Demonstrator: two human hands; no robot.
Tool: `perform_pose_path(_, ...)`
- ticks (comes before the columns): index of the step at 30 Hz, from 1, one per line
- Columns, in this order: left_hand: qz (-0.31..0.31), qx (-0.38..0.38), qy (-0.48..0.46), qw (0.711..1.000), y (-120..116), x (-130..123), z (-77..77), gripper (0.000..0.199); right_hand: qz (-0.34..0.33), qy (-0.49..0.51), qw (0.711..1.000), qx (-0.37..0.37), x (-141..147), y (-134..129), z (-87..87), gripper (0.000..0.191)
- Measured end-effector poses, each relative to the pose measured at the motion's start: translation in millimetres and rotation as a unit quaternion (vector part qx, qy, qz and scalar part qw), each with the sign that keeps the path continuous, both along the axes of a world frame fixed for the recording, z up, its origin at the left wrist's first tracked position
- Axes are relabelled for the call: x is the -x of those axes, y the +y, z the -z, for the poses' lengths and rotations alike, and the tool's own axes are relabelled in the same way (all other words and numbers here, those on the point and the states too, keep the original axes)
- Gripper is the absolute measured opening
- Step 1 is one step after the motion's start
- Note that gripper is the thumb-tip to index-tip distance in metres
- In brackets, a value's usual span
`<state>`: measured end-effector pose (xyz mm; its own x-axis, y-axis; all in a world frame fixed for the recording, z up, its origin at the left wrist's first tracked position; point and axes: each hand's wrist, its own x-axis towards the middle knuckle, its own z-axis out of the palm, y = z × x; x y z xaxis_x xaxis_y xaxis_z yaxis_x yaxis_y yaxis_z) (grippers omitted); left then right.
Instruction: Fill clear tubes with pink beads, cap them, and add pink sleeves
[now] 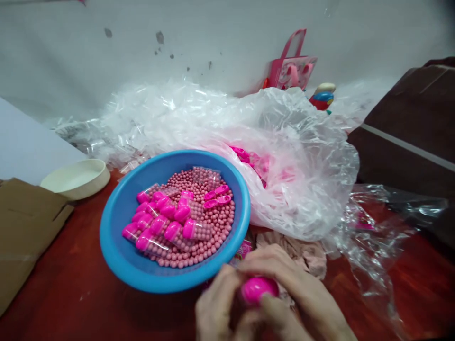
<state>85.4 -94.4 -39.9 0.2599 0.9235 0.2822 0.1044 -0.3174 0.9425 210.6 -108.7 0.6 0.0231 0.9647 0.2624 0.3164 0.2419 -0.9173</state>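
Observation:
My left hand and my right hand come together at the bottom of the head view, just in front of the blue basin. Both are closed around a small container with a shiny pink cap; fingers hide its body, and motion blurs it. In the basin lie many pink beads. Several clear bottles with pink caps, filled with beads, rest on them at the left and middle. Two pink spoon-like pieces lie at the right side of the beads.
Behind the basin spreads a heap of clear plastic tubes. A clear plastic bag with pink parts lies right of it. Cardboard and a cream tray stand left, a dark box right, a pink bag by the wall.

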Motion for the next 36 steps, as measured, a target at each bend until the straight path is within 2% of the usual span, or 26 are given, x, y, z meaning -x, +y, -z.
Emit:
perform_pose_path(1,0.003,0.006,-0.018,1.000,7.6,4.9,-6.5,0.017,-0.020,-0.037,0.997,-0.062,1.7,6.4,-3.6,0.022)
perform_pose_path(3,0.010,0.013,-0.020,1.000,21.8,17.0,-15.3,0.018,-0.048,-0.102,0.982,-0.151,4.9,20.9,-6.3,0.033)
perform_pose_path(6,-0.002,0.002,0.098,0.995,40.8,41.3,-23.7,0.035,-0.055,-0.194,0.955,-0.218,6.5,42.6,-4.7,0.037)
perform_pose_path(8,-0.062,-0.058,0.208,0.974,55.0,58.3,-32.1,0.032,-0.067,-0.245,0.943,-0.214,4.9,52.5,-3.8,0.030)
perform_pose_path(10,-0.071,-0.091,0.289,0.950,73.6,70.4,-45.1,0.022,-0.091,-0.263,0.941,-0.191,1.5,57.6,-3.4,0.027)
perform_pose_path(12,-0.037,-0.104,0.347,0.931,97.7,73.1,-59.8,0.017,-0.125,-0.260,0.941,-0.176,-3.0,60.9,-2.4,0.025)
perform_pose_path(15,0.035,-0.099,0.435,0.894,143.0,58.6,-73.0,0.015,-0.129,-0.301,0.937,-0.120,-10.3,73.1,1.9,0.020)
perform_pose_path(17,0.053,-0.135,0.458,0.877,175.4,41.0,-69.3,0.013,-0.103,-0.360,0.923,-0.088,-14.3,89.1,7.0,0.024)
perform_pose_path(18,0.049,-0.145,0.459,0.875,190.7,31.7,-63.6,0.011,-0.098,-0.390,0.910,-0.100,-15.7,98.8,9.9,0.034)
perform_pose_path(21,0.043,-0.156,0.452,0.877,225.8,7.9,-37.8,0.012,-0.094,-0.458,0.878,-0.100,-15.6,127.9,18.0,0.039)
perform_pose_path(24,0.040,-0.151,0.447,0.881,240.1,-3.9,-13.0,0.011,-0.109,-0.473,0.871,-0.079,-9.7,147.5,20.8,0.024)
perform_pose_path(27,0.034,-0.136,0.437,0.888,239.3,-6.1,0.1,0.016,-0.127,-0.472,0.870,-0.067,-4.6,152.8,19.8,0.017)
perform_pose_path(32,0.042,-0.090,0.394,0.914,234.5,-5.7,0.7,0.013,-0.137,-0.428,0.891,-0.059,-6.3,147.0,22.7,0.016)
perform_pose_path(34,0.038,-0.064,0.370,0.926,234.2,-4.4,-4.7,0.008,-0.140,-0.393,0.907,-0.058,-8.8,145.1,24.1,0.018)
perform_pose_path(36,0.021,-0.036,0.341,0.939,231.5,0.0,-16.6,0.008,-0.147,-0.347,0.925,-0.059,-11.6,142.9,22.3,0.019)
